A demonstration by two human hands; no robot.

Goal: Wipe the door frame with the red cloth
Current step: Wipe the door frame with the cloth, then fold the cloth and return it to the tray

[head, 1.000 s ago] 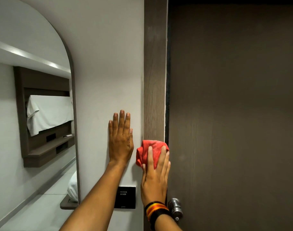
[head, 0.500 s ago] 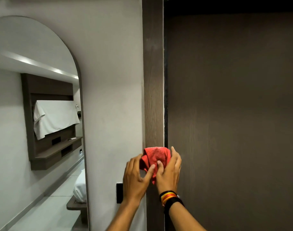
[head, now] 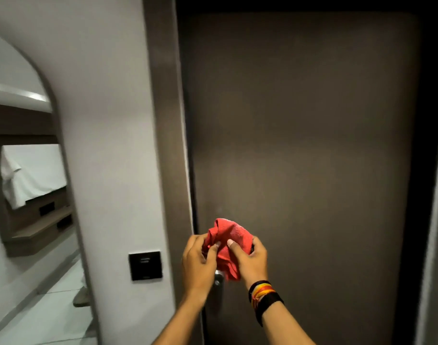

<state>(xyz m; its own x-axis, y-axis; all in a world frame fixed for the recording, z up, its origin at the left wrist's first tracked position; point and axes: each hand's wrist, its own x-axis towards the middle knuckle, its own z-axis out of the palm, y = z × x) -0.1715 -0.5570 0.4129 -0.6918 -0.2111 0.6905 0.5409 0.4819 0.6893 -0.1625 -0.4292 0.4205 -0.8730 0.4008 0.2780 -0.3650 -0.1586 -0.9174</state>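
The red cloth (head: pixel 227 241) is bunched up between both hands, in front of the dark door and off the frame. My left hand (head: pixel 199 263) pinches its left side with thumb and fingers. My right hand (head: pixel 249 260), with coloured bands on the wrist, grips its right side. The brown wooden door frame (head: pixel 167 135) runs vertically just left of the hands. Another frame post (head: pixel 437 220) shows at the far right edge.
The dark brown door (head: pixel 300 145) is closed and fills the middle. Its metal handle (head: pixel 218 282) is partly hidden behind my hands. A black wall switch panel (head: pixel 145 265) sits on the white wall left of the frame. An arched mirror (head: pixel 26 195) is at the far left.
My right hand has pulled the cloth off the frame and to the right. My left hand left the wall and took hold of the cloth. The view has backed away from the door.
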